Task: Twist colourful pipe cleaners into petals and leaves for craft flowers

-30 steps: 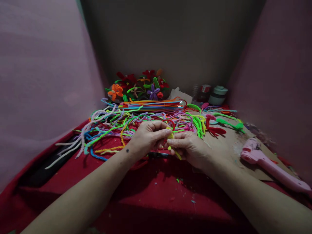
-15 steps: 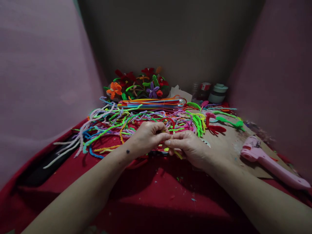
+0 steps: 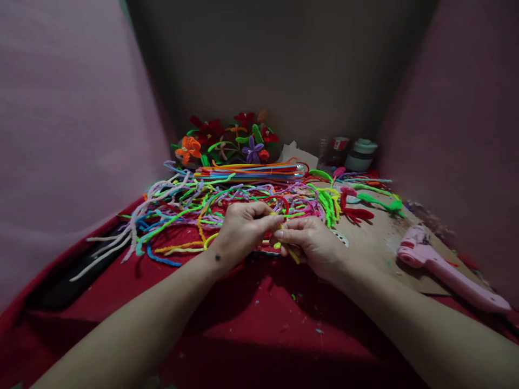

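My left hand and my right hand meet over the red cloth, fingertips pinched together on a yellow pipe cleaner. A short yellow end sticks out below my right thumb. Just behind the hands lies a loose heap of coloured pipe cleaners: green, lilac, blue, orange, white. Part of the yellow piece is hidden inside my fingers.
Finished pipe-cleaner flowers stand at the back. A bundle of straight pipe cleaners lies before them. Green and red made pieces rest on a cardboard sheet. A pink glue gun lies at right; jars behind.
The yellow piece, held up in a small loop a second ago, is now lower and pinched tight between both hands. The hands shifted slightly left.
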A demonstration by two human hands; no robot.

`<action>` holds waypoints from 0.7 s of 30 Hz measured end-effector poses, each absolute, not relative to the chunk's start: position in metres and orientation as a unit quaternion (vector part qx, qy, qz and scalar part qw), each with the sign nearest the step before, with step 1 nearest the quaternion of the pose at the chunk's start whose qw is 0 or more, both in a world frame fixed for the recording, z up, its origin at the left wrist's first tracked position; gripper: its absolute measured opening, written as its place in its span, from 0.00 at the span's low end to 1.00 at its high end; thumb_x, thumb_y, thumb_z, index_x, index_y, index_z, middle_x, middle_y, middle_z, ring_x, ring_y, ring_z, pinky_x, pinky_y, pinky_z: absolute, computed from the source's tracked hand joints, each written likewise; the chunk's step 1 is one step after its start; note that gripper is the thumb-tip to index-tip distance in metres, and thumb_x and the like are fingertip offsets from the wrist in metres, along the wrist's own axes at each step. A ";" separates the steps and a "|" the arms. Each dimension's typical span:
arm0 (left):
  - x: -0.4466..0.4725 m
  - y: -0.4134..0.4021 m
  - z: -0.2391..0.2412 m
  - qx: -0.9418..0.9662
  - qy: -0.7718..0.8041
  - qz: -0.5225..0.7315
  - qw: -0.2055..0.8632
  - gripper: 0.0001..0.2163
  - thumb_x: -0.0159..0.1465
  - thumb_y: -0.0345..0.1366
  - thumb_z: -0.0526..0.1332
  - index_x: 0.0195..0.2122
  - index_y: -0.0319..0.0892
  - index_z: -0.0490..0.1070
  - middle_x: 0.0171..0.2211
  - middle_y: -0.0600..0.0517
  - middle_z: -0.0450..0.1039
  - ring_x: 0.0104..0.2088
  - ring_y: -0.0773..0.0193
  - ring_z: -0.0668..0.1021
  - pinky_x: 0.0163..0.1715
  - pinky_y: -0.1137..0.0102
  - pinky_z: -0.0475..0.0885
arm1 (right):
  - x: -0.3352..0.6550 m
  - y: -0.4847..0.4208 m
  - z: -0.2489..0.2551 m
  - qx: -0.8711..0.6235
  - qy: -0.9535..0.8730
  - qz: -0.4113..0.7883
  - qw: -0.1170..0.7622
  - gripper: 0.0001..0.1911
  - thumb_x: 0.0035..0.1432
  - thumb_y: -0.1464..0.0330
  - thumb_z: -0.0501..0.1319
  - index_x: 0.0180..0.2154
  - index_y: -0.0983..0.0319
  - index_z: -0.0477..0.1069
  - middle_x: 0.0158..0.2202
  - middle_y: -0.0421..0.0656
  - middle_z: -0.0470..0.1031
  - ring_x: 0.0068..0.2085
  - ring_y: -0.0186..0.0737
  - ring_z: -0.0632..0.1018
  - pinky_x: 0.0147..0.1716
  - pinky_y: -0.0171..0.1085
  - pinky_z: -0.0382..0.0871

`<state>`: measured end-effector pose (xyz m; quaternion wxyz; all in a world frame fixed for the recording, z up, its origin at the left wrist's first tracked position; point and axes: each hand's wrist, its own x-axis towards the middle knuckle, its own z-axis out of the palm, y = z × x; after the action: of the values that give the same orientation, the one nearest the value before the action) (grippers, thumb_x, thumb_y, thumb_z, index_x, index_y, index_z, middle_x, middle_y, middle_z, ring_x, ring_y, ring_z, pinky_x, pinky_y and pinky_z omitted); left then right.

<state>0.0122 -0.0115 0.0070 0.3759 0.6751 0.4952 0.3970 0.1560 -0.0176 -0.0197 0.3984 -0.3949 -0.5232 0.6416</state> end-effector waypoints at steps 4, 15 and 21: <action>0.012 -0.011 0.003 0.712 0.478 0.416 0.303 0.10 0.54 0.38 0.60 0.19 0.39 0.69 0.16 0.56 0.64 0.18 0.72 0.64 0.19 0.76 0.60 | 0.155 -0.017 -0.020 -0.396 -0.516 0.644 0.403 0.11 0.43 0.66 0.62 0.16 0.64 0.64 0.12 0.37 0.66 0.12 0.25 0.58 0.12 0.30 0.45; 0.004 0.002 0.011 0.577 0.436 0.483 0.493 0.11 0.56 0.43 0.59 0.30 0.39 0.69 0.19 0.58 0.64 0.13 0.77 0.61 0.12 0.79 0.52 | 0.158 -0.013 -0.022 -0.378 -0.504 0.607 0.484 0.13 0.45 0.62 0.64 0.20 0.64 0.67 0.15 0.34 0.62 0.17 0.26 0.59 0.17 0.31 0.48; 0.012 -0.006 0.007 0.655 0.426 0.399 0.480 0.11 0.52 0.39 0.64 0.32 0.39 0.68 0.25 0.56 0.68 0.22 0.73 0.68 0.20 0.78 0.63 | 0.159 -0.011 -0.015 -0.358 -0.380 0.663 0.537 0.16 0.36 0.64 0.69 0.21 0.63 0.64 0.16 0.32 0.60 0.17 0.25 0.60 0.16 0.29 0.51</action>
<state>0.0119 -0.0057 0.0074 0.4800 0.6550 0.4258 0.3991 0.1591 -0.0113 -0.0150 0.5366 -0.3581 -0.3799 0.6630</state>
